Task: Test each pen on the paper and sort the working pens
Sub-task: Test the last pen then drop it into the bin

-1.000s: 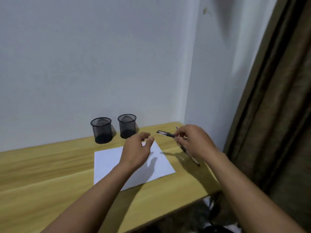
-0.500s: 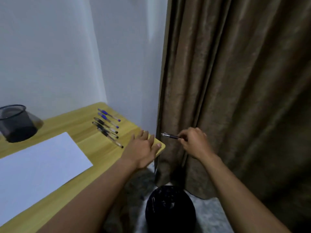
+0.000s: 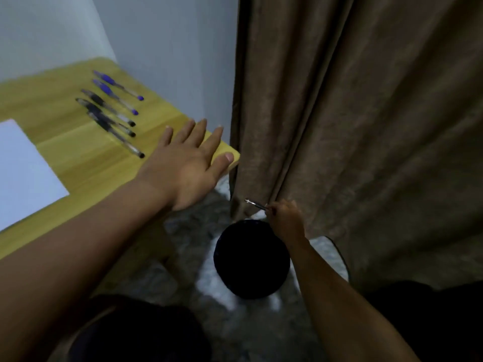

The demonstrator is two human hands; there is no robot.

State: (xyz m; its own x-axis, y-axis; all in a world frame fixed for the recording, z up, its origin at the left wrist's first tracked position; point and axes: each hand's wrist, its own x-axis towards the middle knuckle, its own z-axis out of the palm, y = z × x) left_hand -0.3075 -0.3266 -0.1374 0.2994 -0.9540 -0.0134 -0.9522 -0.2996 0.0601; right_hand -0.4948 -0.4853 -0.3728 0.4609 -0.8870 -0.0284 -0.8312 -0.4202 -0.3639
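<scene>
My right hand [image 3: 285,220] is shut on a pen [image 3: 254,203], held low beside the table, just above the far rim of a black bin [image 3: 251,259] on the floor. My left hand [image 3: 188,163] rests flat with fingers spread on the right corner of the wooden table [image 3: 86,158]. Several pens [image 3: 112,111] lie in a row on the table: two with blue caps at the back, darker ones in front. A white sheet of paper [image 3: 23,165] lies at the left edge of view.
A brown curtain [image 3: 352,113] hangs right behind the bin and my right hand. A grey wall corner stands behind the table. The floor is grey and mottled. Dark clothing shows at the bottom of the view.
The view swung right and down, away from the two mesh cups. My right hand carried the pen off the table and down to the bin. My left hand settled flat on the table corner.
</scene>
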